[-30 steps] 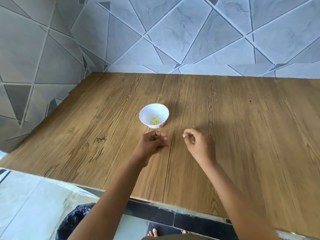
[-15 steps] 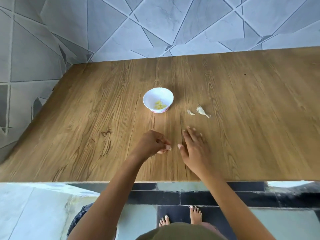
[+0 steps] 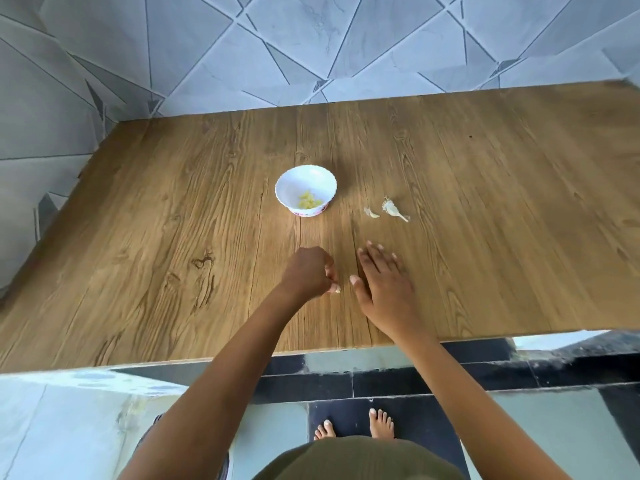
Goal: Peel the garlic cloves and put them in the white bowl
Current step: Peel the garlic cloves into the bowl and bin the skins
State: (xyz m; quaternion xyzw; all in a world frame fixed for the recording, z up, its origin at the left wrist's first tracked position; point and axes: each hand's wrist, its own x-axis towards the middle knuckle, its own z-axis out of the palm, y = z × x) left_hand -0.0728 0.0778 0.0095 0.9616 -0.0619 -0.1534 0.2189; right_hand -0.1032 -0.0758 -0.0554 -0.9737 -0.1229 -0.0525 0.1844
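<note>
Head view: the left hand [image 3: 308, 271] hovers low over the wooden surface [image 3: 485, 202], its grip clamped on what looks like a small pale clove [image 3: 336, 289] showing at the fingertips. It is too small to say whether skin remains on it. The right hand [image 3: 386, 289] lies just beside it with its grip apart, fingers straight and flat, holding nothing.

The white bowl [image 3: 313, 180] stands beyond the left hand toward the wall, with a little heap of yellowish peeled garlic [image 3: 308, 202] in its bottom. To the bowl's right lie 2 pale bits, well apart from both hands: a loose clove [image 3: 371, 212] and a dry stalk piece [image 3: 394, 210].

The step in hand appears to be peeling the pinched clove. It would go best with the right thumb and forefinger brought in to catch the skin at 1 end while the left keeps a firm but light pinch, since a clove this small may squirt free. Working low over the wood means a dropped piece would land on it.

Room is generous. The wood is bare to the right and left, and the way from the hands to the bowl is short and unobstructed. The front edge is near the wrists, with the floor [image 3: 415, 375] below, so a clove slipping backward could fall off. The tiled wall [image 3: 311, 46] closes the far and left sides.
</note>
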